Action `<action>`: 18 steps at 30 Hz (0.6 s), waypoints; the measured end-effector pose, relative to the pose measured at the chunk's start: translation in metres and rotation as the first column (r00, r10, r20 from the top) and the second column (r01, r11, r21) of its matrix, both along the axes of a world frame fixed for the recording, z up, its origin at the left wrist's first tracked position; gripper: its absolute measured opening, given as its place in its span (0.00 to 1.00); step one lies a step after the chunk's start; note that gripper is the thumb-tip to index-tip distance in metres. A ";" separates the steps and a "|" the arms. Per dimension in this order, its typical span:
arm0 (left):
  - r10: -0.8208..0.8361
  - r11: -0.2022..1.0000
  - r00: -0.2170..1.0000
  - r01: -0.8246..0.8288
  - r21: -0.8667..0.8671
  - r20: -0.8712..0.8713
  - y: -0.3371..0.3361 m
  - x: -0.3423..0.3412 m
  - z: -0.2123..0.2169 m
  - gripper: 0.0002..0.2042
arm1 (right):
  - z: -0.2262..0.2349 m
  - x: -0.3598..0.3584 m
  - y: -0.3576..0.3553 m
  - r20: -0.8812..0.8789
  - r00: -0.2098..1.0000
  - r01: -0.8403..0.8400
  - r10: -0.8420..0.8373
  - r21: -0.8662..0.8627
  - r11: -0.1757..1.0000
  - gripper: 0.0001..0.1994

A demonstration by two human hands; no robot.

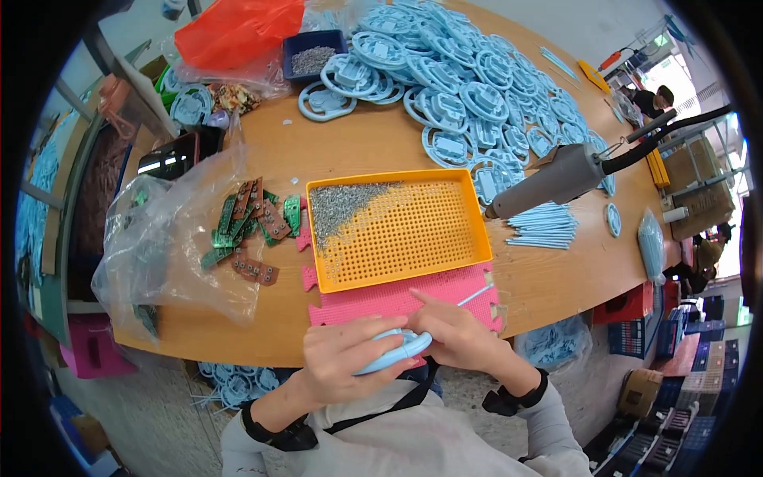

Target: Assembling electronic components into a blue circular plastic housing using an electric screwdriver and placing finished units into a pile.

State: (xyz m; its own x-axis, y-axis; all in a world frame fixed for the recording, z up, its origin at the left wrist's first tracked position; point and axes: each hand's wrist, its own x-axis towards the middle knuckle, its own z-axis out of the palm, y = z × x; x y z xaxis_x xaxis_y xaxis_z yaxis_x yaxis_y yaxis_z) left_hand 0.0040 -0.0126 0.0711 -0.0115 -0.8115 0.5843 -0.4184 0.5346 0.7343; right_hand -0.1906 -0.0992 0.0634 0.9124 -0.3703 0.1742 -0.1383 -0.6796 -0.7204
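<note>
Close to my body, above the table's front edge, my left hand (338,358) is wrapped round a light-blue rounded plastic casing (405,350), held tilted. My right hand (455,330) grips the casing's right end, its fingers partly hidden. A thin light-blue rod (475,296) lies on the pink foam mat (373,306) just beyond my right hand. On that mat rests a yellow perforated tray (413,238), with small silver screws (342,211) heaped in its far left corner.
A grey electric screwdriver (548,184) points at the tray's right rim. Light-blue rods (544,226) lie beside it. Light-blue casings (445,71) are piled at the back. Green and brown circuit boards (250,222) and a clear plastic bag (175,254) lie left. Behind stands a dark-blue bin (312,41).
</note>
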 end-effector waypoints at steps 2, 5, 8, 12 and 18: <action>-0.037 0.997 0.992 0.045 -0.068 0.118 -0.003 -0.001 -0.002 0.12 | 0.003 -0.001 -0.006 -0.026 0.999 0.019 -0.021 -0.097 0.995 0.17; -0.089 0.962 0.890 0.194 -0.194 0.447 -0.002 -0.002 -0.023 0.11 | 0.014 -0.006 -0.010 -0.107 0.992 0.046 -0.064 -0.159 0.986 0.22; -0.136 0.963 0.759 0.252 -0.095 0.636 0.009 -0.002 -0.036 0.14 | 0.051 -0.025 -0.016 -0.178 0.977 0.110 -0.118 -0.054 0.992 0.26; -0.209 0.978 0.726 0.171 0.123 0.655 0.034 0.008 -0.046 0.19 | 0.102 -0.043 -0.024 0.147 0.958 0.256 -0.247 -0.046 0.965 0.37; -0.129 0.953 0.988 0.099 0.285 0.090 0.032 0.057 0.075 0.29 | 0.177 -0.027 -0.023 0.634 0.713 0.431 -0.300 -0.059 0.901 0.48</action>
State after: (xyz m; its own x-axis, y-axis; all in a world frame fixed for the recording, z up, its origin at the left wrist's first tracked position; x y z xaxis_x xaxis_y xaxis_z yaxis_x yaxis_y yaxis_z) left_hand 0.0611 0.0199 0.1460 -0.1632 -0.9315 0.3252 -0.4503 0.3636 0.8155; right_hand -0.2174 -0.1227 0.2409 0.3948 -0.5521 0.7344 0.0071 -0.7975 -0.6033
